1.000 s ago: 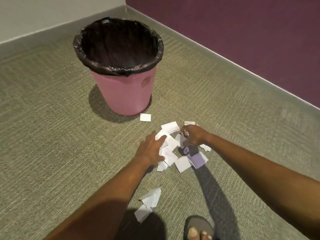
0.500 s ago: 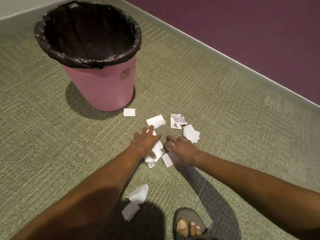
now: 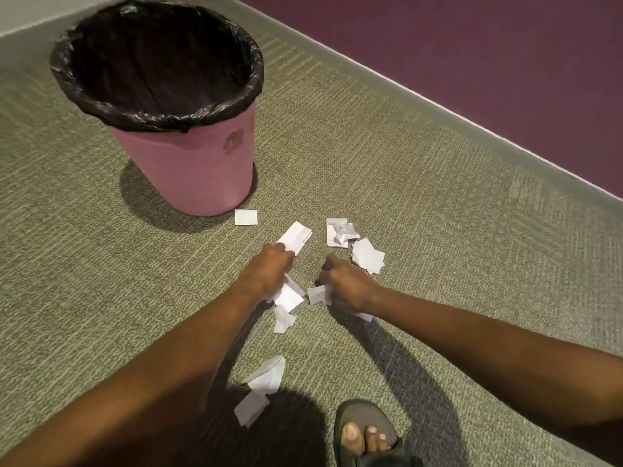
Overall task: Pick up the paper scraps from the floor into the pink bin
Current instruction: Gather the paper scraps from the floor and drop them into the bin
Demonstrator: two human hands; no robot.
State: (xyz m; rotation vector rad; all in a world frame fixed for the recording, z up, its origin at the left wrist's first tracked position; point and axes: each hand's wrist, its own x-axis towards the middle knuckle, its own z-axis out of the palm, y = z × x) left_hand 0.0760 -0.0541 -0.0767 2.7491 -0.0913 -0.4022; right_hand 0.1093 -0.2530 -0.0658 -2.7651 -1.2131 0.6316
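The pink bin (image 3: 188,170), lined with a black bag, stands upright on the carpet at upper left. White paper scraps lie scattered in front of it. My left hand (image 3: 266,274) is curled around several scraps (image 3: 288,296) on the floor. My right hand (image 3: 347,284) is closed on other scraps (image 3: 317,294) just beside it. Loose pieces lie beyond the hands: a folded one (image 3: 296,236), a crumpled pair (image 3: 338,232), a flat pile (image 3: 367,256) and a single square (image 3: 246,217) at the bin's base. More scraps (image 3: 264,382) lie near my foot.
My sandalled foot (image 3: 365,433) is at the bottom edge. A purple wall with grey skirting (image 3: 438,109) runs diagonally along the right. Olive carpet (image 3: 472,214) spreads to the right of the scraps and to the left of the bin.
Both hands have curled shut over scraps between them, gathering them off the carpet. The camera view shifted slightly; the bin looks a bit farther right.
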